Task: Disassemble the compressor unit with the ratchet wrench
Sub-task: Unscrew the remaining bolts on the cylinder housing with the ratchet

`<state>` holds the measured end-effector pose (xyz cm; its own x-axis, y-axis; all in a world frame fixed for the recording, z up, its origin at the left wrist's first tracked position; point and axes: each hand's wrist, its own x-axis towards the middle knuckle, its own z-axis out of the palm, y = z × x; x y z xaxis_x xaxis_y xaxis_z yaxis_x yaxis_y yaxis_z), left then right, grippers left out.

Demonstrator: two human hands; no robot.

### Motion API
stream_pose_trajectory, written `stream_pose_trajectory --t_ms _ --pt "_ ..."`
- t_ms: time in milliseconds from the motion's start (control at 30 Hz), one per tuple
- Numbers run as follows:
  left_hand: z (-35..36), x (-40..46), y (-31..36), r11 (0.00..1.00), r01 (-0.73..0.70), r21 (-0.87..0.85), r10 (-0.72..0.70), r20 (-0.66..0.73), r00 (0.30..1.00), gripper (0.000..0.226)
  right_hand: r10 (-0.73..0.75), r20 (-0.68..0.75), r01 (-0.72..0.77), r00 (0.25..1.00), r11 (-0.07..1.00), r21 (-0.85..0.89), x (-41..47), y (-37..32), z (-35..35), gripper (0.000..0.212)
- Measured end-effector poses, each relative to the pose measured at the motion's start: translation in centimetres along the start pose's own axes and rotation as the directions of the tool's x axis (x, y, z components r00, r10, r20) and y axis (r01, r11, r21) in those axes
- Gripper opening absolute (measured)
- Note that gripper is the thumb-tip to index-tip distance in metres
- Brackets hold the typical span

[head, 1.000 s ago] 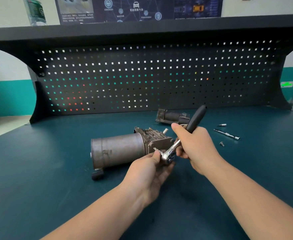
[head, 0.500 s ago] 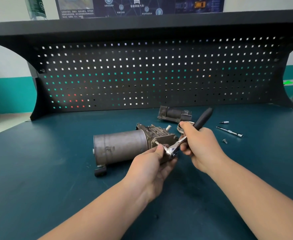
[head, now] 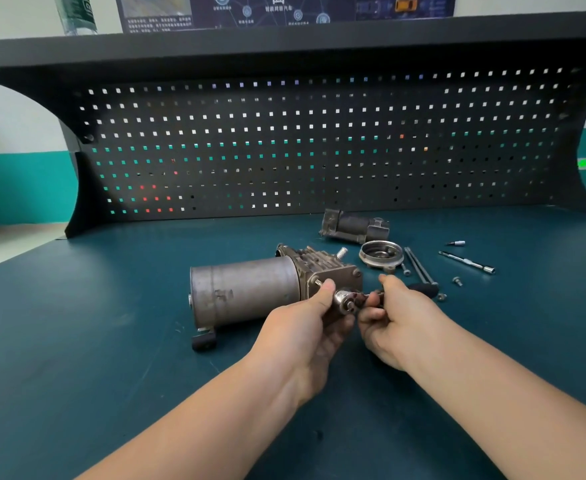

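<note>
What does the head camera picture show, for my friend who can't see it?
A person's left hand steadies the silver head of a black-handled ratchet wrench against a grey metal cylinder-shaped compressor unit lying on a dark teal workbench, while the right hand grips the handle. Behind lie a round metal cover, long bolts and a black pegboard.

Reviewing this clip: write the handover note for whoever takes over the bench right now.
Left hand steadies the ratchet head against the compressor unit, which lies on its side on the bench.
Right hand grips the ratchet wrench handle, swung low to the right.
Done: round end cap, two long bolts and a small screw lie off to the right.
Left: the bolt under the socket; further fasteners hidden.
</note>
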<state>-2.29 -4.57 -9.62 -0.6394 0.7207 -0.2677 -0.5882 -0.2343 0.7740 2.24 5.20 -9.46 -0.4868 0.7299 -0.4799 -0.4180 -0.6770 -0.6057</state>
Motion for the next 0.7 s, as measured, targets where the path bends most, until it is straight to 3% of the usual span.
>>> stream_pose_trajectory --t_ms 167,300,433,533,700 --pt "-0.3 -0.1 1.0 0.993 0.118 0.002 -0.118 -0.002 0.993 0.016 -0.042 -0.002 0.042 0.999 0.998 0.039 -0.6 0.8 -0.2 0.028" --pt "-0.5 0.3 1.3 0.989 0.141 0.038 -0.140 -0.027 0.990 0.014 -0.201 0.027 0.203 0.979 0.973 -0.115 -1.2 1.0 0.0 0.031" --pt "-0.5 0.5 1.5 0.990 0.144 -0.015 -0.144 -0.012 0.990 0.014 -0.393 0.134 0.414 0.910 0.883 -0.223 -2.0 0.9 0.2 0.028" --pt "-0.4 0.6 1.4 0.989 0.146 -0.033 -0.146 0.020 0.989 0.017 -0.470 0.188 0.504 0.862 0.833 -0.228 -2.4 0.5 0.2 0.014" --pt "-0.5 0.8 1.6 0.986 0.144 -0.080 -0.138 0.073 0.988 0.018 -0.573 0.320 0.653 0.755 0.702 -0.284 -2.4 0.1 0.1 0.009"
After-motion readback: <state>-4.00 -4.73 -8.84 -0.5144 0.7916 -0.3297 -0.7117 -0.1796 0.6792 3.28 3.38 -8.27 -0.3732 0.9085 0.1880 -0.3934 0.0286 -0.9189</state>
